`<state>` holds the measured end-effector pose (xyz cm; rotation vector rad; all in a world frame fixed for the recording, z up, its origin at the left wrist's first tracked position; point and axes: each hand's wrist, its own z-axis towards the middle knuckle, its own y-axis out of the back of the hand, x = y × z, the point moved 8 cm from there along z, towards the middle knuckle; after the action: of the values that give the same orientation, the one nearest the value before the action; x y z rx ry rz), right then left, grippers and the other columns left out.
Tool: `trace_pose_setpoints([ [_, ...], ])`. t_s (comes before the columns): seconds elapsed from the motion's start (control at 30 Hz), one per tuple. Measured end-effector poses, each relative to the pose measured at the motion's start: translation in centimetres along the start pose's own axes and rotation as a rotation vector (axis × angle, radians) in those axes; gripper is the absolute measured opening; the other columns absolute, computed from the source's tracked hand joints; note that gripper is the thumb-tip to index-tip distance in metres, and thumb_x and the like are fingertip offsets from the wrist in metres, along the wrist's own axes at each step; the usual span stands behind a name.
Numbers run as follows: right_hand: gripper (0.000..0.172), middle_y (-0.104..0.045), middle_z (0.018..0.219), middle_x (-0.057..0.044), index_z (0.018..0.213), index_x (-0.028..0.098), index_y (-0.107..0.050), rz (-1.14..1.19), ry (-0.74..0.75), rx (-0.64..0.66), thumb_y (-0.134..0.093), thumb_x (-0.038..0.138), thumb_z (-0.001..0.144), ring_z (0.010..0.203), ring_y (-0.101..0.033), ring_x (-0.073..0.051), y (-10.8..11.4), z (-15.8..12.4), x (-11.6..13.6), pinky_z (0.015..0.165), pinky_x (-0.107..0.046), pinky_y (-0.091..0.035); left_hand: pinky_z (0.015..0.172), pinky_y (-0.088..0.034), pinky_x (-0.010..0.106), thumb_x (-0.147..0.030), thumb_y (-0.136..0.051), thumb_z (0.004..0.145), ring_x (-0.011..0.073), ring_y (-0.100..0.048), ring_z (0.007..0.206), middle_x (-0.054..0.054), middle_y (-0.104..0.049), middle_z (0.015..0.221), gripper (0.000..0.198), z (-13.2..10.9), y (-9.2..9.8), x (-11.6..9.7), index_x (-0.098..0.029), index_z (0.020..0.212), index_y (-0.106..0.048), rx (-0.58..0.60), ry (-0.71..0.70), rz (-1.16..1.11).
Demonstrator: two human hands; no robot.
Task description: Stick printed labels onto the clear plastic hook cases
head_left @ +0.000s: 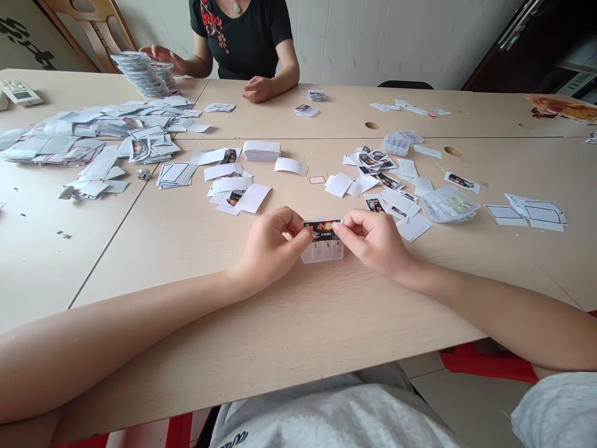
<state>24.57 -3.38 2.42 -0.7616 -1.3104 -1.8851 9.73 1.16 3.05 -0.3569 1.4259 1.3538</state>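
Near the front of the table, my left hand [275, 246] and my right hand [375, 244] face each other. Thumb and fingers of each pinch one end of a black printed label [323, 231] with orange and white lettering. Right beneath the label lies a small clear plastic box [323, 251] with compartments. Little metal pieces show inside it, too small to name surely. The label covers the box's far part; whether it is stuck down there, I cannot tell. Closest to my right hand are loose labels [396, 202], some black side up, some white.
A large heap of white cards [93, 134] covers the table's left. White card stacks [262, 151] stand beyond my left hand. Clear boxes [448, 204] lie at right. Across the table sits a person [242, 40], one hand by a tall stack of clear packets [140, 73].
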Motion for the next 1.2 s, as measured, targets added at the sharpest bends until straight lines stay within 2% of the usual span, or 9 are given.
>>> trace_pose_setpoints([
  [0.2,0.03,-0.045,0.051,0.003,0.056,0.019,-0.041,-0.01,0.0,-0.007,-0.055,0.028,0.081,0.048,-0.04,-0.009,0.0,0.0,0.1,0.047,-0.025,-0.031,0.054,-0.035,0.022,-0.02,-0.055,0.075,0.0091,-0.047,0.06,-0.002,-0.054,0.063,0.018,0.0,-0.1,0.0,-0.017,0.061,-0.045,0.001,0.006,-0.003],
  [0.33,0.042,-0.034,0.049,0.004,0.05,0.02,-0.028,-0.006,0.052,-0.038,-0.056,0.028,0.081,0.048,-0.032,-0.009,0.2,0.1,0.4,0.049,-0.027,-0.028,0.053,-0.034,0.022,-0.022,-0.056,0.076,0.0086,-0.045,0.058,-0.003,-0.052,0.061,0.02,0.0,0.0,0.4,-0.017,0.06,-0.044,-0.009,0.033,-0.033],
  [0.53,0.049,-0.042,0.056,0.001,0.051,0.02,-0.023,0.278,0.017,0.041,-0.06,0.032,0.081,0.054,-0.039,-0.01,0.3,0.5,0.0,0.054,-0.028,-0.032,0.053,-0.034,0.023,-0.03,-0.058,0.078,0.009,-0.046,0.059,-0.002,-0.052,0.064,0.023,0.4,-0.3,0.9,-0.017,0.064,-0.045,0.039,0.11,-0.227],
  [0.7,0.047,-0.041,0.057,0.002,0.051,0.018,-0.025,0.408,0.071,0.027,-0.061,0.023,0.081,0.055,-0.037,-0.01,0.8,0.5,0.0,0.055,-0.027,-0.031,0.047,-0.024,0.022,-0.042,-0.065,0.074,0.0063,-0.033,0.05,-0.005,-0.041,0.056,0.036,0.9,0.4,2.4,-0.016,0.061,-0.044,0.114,0.235,-0.105],
  [0.8,0.046,-0.04,0.056,0.003,0.05,0.018,-0.027,0.476,0.094,0.013,-0.061,0.021,0.081,0.056,-0.038,-0.009,1.0,0.5,-0.3,0.056,-0.027,-0.032,0.051,-0.031,0.022,-0.042,-0.066,0.075,0.0075,-0.041,0.055,-0.003,-0.046,0.061,0.034,1.3,0.4,2.8,-0.016,0.068,-0.046,0.212,0.217,-0.196],
  [0.9,0.045,-0.041,0.055,0.004,0.05,0.017,-0.029,0.529,0.072,0.028,-0.061,0.021,0.082,0.056,-0.039,-0.009,0.8,0.5,-0.6,0.057,-0.026,-0.033,0.057,-0.038,0.023,-0.04,-0.06,0.081,0.009,-0.049,0.064,0.0,-0.054,0.075,0.026,1.3,-0.5,1.8,-0.016,0.088,-0.051,0.341,0.147,-0.399],
  [0.97,0.046,-0.04,0.056,0.004,0.05,0.018,-0.028,0.517,0.055,0.068,-0.061,0.022,0.082,0.055,-0.037,-0.009,0.1,0.2,-0.3,0.055,-0.026,-0.031,0.053,-0.038,0.021,-0.042,-0.06,0.081,0.0085,-0.049,0.061,0.0,-0.054,0.076,0.03,0.9,-1.3,1.2,-0.016,0.094,-0.052,0.4,0.155,-0.401],
  [1.07,0.046,-0.037,0.057,0.004,0.051,0.018,-0.027,0.454,0.064,0.159,-0.06,0.021,0.082,0.054,-0.033,-0.008,-1.1,-0.4,0.6,0.053,-0.026,-0.028,0.046,-0.036,0.019,-0.047,-0.058,0.081,0.0071,-0.044,0.053,-0.002,-0.049,0.064,0.033,0.1,-2.4,0.8,-0.013,0.083,-0.056,0.489,0.186,-0.295],
  [1.2,0.046,-0.036,0.057,0.004,0.051,0.018,-0.026,0.506,0.025,0.242,-0.06,0.022,0.081,0.054,-0.032,-0.008,-1.9,-0.8,0.8,0.052,-0.026,-0.027,0.044,-0.038,0.019,-0.046,-0.051,0.086,0.0059,-0.041,0.049,-0.002,-0.046,0.057,0.037,-0.4,-2.9,0.3,-0.012,0.072,-0.057,0.61,0.192,-0.365],
])
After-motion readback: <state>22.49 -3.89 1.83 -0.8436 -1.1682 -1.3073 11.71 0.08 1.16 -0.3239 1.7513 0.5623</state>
